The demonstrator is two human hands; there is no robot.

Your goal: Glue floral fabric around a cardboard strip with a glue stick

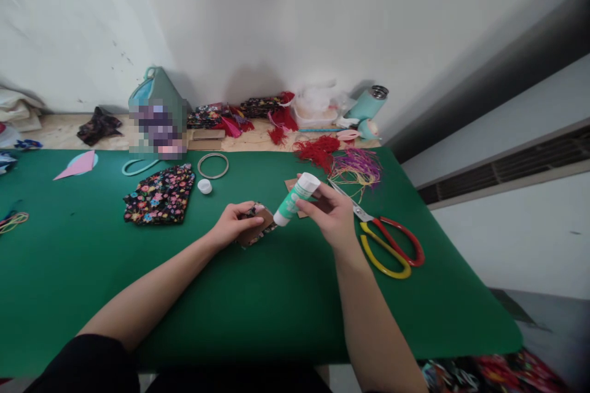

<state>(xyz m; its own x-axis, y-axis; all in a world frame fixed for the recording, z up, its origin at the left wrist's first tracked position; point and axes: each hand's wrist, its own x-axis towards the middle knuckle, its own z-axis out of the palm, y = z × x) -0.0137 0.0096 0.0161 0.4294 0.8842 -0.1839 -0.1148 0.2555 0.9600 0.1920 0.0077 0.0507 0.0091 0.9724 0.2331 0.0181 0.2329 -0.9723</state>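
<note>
My left hand (238,223) pinches a small piece of brown cardboard (258,230) with dark floral fabric around its edges. Gripped in my right hand (332,212) is a green and white glue stick (294,199), tilted with its lower end close to the cardboard's right edge; whether they touch I cannot tell. A white cap (204,186) rests on the green table to the left. Beside it lie a round hoop (212,166) and a folded floral cloth (161,196). Partly hidden behind my right hand is another brown cardboard piece (290,185).
Scissors with red and yellow handles (387,249) lie right of my right hand. Red tassels (318,152) and purple-yellow threads (357,166) are behind them. Along the wall stand a teal bottle (367,103), a plastic tub (316,113) and a green pouch (166,89). The green table's (483,319) edge is at right.
</note>
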